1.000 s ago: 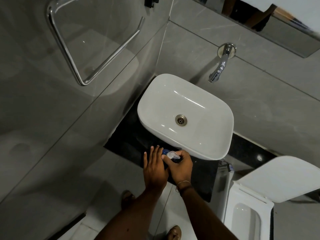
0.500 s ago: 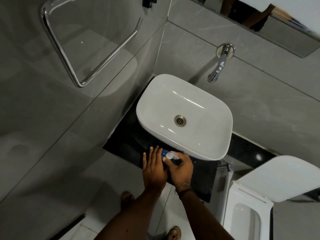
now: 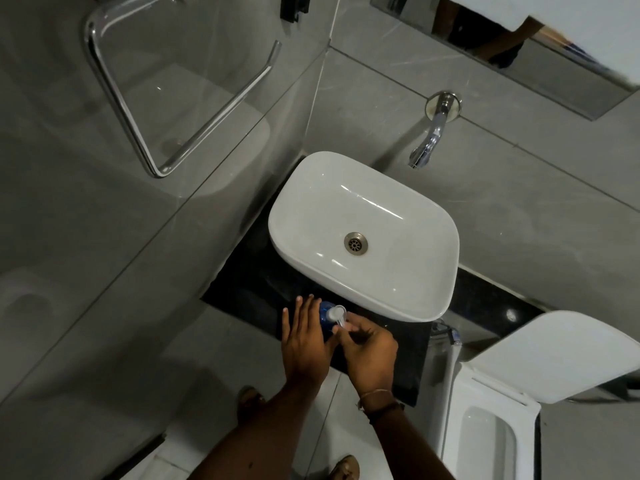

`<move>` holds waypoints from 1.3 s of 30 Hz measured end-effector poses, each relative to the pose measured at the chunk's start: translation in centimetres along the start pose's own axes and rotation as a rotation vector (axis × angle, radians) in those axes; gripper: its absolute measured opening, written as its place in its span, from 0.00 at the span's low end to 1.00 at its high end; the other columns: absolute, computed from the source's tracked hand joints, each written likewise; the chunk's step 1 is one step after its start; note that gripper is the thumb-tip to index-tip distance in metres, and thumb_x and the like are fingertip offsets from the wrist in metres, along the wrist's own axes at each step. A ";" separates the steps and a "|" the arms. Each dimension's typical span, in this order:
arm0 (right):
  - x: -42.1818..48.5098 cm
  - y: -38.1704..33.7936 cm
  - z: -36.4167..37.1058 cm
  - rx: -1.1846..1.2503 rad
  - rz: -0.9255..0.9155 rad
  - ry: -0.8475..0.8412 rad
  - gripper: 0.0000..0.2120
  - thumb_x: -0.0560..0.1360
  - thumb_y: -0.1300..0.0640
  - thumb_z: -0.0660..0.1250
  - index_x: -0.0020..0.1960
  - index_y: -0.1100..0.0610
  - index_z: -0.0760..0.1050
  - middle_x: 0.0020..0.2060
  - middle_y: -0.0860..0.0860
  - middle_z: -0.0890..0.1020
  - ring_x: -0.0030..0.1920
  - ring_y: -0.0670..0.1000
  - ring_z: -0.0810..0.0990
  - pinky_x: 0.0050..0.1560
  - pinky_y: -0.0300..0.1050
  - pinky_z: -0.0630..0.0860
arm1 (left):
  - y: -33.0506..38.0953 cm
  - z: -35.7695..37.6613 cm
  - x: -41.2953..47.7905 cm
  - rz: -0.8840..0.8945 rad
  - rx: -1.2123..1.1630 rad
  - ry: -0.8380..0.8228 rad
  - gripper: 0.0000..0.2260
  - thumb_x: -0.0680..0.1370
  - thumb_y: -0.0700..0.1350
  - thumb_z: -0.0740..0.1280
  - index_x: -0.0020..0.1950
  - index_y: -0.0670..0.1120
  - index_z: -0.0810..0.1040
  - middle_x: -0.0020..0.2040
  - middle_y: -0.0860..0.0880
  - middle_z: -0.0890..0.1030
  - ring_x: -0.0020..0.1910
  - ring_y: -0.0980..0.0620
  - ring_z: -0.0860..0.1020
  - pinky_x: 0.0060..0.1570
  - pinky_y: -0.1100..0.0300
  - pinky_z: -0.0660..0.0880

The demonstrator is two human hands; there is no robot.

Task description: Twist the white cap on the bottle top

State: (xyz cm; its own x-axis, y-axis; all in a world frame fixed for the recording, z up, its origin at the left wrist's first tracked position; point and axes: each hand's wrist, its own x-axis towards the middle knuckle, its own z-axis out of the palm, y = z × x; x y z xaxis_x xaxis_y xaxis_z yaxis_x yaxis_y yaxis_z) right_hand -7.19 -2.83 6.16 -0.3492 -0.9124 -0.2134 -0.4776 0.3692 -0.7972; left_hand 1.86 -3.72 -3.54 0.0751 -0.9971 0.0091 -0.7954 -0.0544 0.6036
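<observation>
A small blue bottle [image 3: 325, 315] with a clear pump top [image 3: 337, 314] stands on the black counter [image 3: 256, 299], just in front of the white basin [image 3: 408, 292]. My left hand [image 3: 304, 344] lies beside the bottle with straight fingers, its palm against the bottle's left side. My right hand [image 3: 369, 351] is just right of the bottle, fingers curled, with the fingertips at the pump's nozzle. Most of the bottle's body is hidden between the two hands.
A chrome tap [image 3: 429, 136] juts from the grey tiled wall above the basin. A chrome towel rail [image 3: 173, 109] hangs on the left wall. A white toilet [image 3: 485, 438] with its lid [image 3: 554, 358] raised stands at the right. My sandalled feet [image 3: 346, 467] are on the white floor.
My right hand has slid back from on top of the pump, so the clear pump head now shows. The left hand has stayed beside the bottle. The camera has shifted slightly.
</observation>
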 end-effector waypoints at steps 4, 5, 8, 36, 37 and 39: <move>-0.7 0.3 0.8 0.191 0.112 0.031 0.17 0.71 0.67 0.79 0.56 0.53 0.86 0.36 0.42 0.89 0.41 0.36 0.88 0.44 0.29 0.83 | 0.1 0.0 0.0 -0.010 -0.044 0.017 0.28 0.79 0.53 0.55 0.74 0.40 0.71 0.74 0.41 0.74 0.77 0.42 0.66 0.75 0.37 0.62; -0.7 0.3 1.0 0.228 0.141 0.049 0.16 0.70 0.67 0.79 0.55 0.54 0.86 0.37 0.45 0.90 0.40 0.38 0.88 0.45 0.33 0.85 | 0.1 0.0 0.0 -0.009 -0.049 0.019 0.27 0.79 0.52 0.55 0.74 0.39 0.71 0.74 0.41 0.74 0.77 0.42 0.66 0.75 0.37 0.62; -0.8 0.3 1.4 0.268 0.178 0.075 0.14 0.71 0.67 0.79 0.56 0.60 0.87 0.43 0.53 0.90 0.46 0.48 0.90 0.50 0.39 0.87 | 0.1 0.0 0.0 -0.001 -0.055 0.011 0.27 0.79 0.52 0.55 0.74 0.39 0.71 0.74 0.41 0.74 0.77 0.42 0.66 0.75 0.37 0.61; 4.7 4.2 3.3 0.608 0.642 -0.111 0.17 0.84 0.60 0.62 0.70 0.62 0.79 0.66 0.64 0.82 0.68 0.65 0.80 0.57 0.54 0.82 | 0.8 -0.7 0.0 -0.171 -0.122 -0.145 0.37 0.76 0.60 0.70 0.79 0.45 0.63 0.74 0.41 0.74 0.69 0.43 0.76 0.62 0.48 0.78; 4.8 4.0 3.5 0.613 0.638 -0.112 0.17 0.84 0.60 0.62 0.70 0.62 0.79 0.66 0.64 0.82 0.67 0.65 0.81 0.60 0.56 0.82 | 0.6 -0.9 0.2 -0.168 -0.128 -0.135 0.37 0.76 0.60 0.70 0.79 0.45 0.64 0.73 0.41 0.74 0.69 0.42 0.76 0.62 0.48 0.78; 5.1 3.2 4.2 0.615 0.626 -0.125 0.16 0.84 0.60 0.62 0.69 0.62 0.80 0.65 0.63 0.83 0.67 0.64 0.82 0.64 0.58 0.81 | 0.1 -1.5 0.8 -0.169 -0.138 -0.102 0.36 0.76 0.59 0.71 0.79 0.45 0.65 0.73 0.41 0.75 0.67 0.41 0.78 0.60 0.47 0.78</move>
State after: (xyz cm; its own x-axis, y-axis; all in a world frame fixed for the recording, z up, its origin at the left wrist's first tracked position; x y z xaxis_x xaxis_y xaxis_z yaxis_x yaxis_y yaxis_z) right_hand -7.13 -7.00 0.18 -0.2933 -0.6005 -0.7438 0.3023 0.6799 -0.6681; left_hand 2.75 -4.44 -2.30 0.1337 -0.9751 -0.1772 -0.6865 -0.2201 0.6931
